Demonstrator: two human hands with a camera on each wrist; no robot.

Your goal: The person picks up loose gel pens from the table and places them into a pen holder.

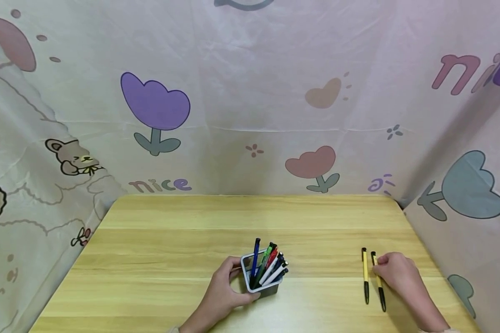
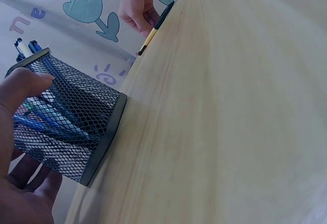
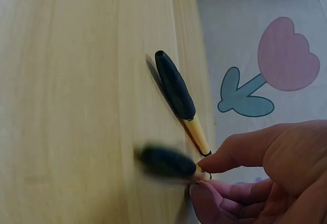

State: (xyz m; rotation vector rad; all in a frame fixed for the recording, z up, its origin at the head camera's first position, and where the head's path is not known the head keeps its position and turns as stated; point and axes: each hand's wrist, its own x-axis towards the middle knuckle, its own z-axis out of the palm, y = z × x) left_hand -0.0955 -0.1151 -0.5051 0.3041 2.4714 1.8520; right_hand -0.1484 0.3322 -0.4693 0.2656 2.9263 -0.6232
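My left hand point(image 1: 224, 287) grips a dark mesh pen holder point(image 1: 271, 291) around its left side, thumb near the front and fingers behind. Several pens point(image 1: 270, 266) with blue, green, red and white barrels lean inside it. In the left wrist view, the mesh wall point(image 2: 76, 117) shows the pens within. Over on the right, my right hand point(image 1: 397, 272) pinches a yellow pen with black ends point(image 1: 381, 293) between thumb and fingers. Its black end looks blurred in the right wrist view. A matching yellow pen point(image 1: 365, 277) lies on the table just left of it.
The wood-grain table point(image 1: 171, 259) ends at a printed cloth point(image 1: 241, 92) hanging along the back. More of this cloth borders the left and right sides. My right forearm lies near the table's right edge.
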